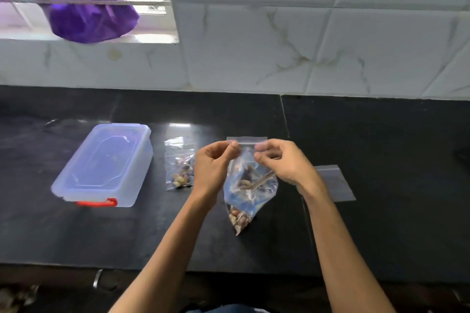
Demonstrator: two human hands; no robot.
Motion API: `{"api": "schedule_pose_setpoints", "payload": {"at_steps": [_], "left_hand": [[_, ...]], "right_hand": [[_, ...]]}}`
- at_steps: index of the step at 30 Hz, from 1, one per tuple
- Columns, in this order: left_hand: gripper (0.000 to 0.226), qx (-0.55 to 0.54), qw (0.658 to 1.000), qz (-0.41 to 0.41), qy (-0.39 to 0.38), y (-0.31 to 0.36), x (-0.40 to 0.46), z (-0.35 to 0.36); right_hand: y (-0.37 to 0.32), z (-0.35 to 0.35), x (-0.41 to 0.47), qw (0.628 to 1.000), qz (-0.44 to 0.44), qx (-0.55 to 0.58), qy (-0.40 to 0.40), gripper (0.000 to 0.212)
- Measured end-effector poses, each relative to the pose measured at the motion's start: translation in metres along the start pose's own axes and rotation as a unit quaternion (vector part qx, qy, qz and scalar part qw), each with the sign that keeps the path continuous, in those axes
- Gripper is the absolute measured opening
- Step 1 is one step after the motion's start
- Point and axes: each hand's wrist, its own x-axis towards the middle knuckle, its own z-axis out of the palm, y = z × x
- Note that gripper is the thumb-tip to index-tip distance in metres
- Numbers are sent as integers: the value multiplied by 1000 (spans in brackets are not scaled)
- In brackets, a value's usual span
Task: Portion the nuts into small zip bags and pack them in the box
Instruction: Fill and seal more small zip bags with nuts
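Observation:
A clear zip bag [248, 193] with nuts in its lower corner hangs above the black counter [381, 223]. My left hand [215, 164] pinches the left end of its zip strip, and my right hand [282, 160] pinches the right end. A spoon-like handle shows through the bag. A second small zip bag [179, 164] holding nuts lies flat on the counter just left of my hands. The translucent plastic box [106, 164], lid on and with a red latch, sits at the left. An empty zip bag [334, 183] lies flat to the right.
A white tiled wall [305, 33] rises behind the counter. A window with a purple cloth [84, 0] is at the upper left. The counter's front edge runs across the bottom of the view.

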Motion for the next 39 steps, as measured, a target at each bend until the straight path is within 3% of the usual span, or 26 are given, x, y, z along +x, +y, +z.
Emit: {"api": "schedule_pose_setpoints", "payload": {"at_steps": [3, 8, 12, 14, 18, 21, 26, 31, 39], "left_hand": [[8, 7, 1000, -5, -5, 1, 3, -31], [6, 32, 999, -21, -9, 4, 7, -59], [28, 74, 990, -18, 120, -3, 7, -66], [22, 57, 985, -16, 160, -2, 6, -64], [11, -60, 995, -48, 63, 5, 3, -55], [9, -88, 993, -56, 56, 6, 7, -48], [23, -46, 994, -62, 81, 4, 19, -47], [9, -7, 996, -57, 64, -5, 24, -42], [6, 43, 998, -29, 44, -11, 43, -43]], "right_hand": [[-14, 25, 5, 999, -22, 35, 5, 29], [-32, 56, 10, 998, -37, 41, 27, 8], [-35, 82, 8, 990, -52, 43, 121, 12], [-36, 94, 4, 981, -62, 67, 171, 14], [-33, 113, 3, 962, -55, 150, 219, 7], [-28, 120, 4, 961, -56, 194, 191, 10], [-20, 104, 9, 981, -62, 181, 32, 16], [-18, 93, 15, 980, -43, 180, 76, 7], [-19, 78, 35, 974, -5, 225, 19, 11]]}}
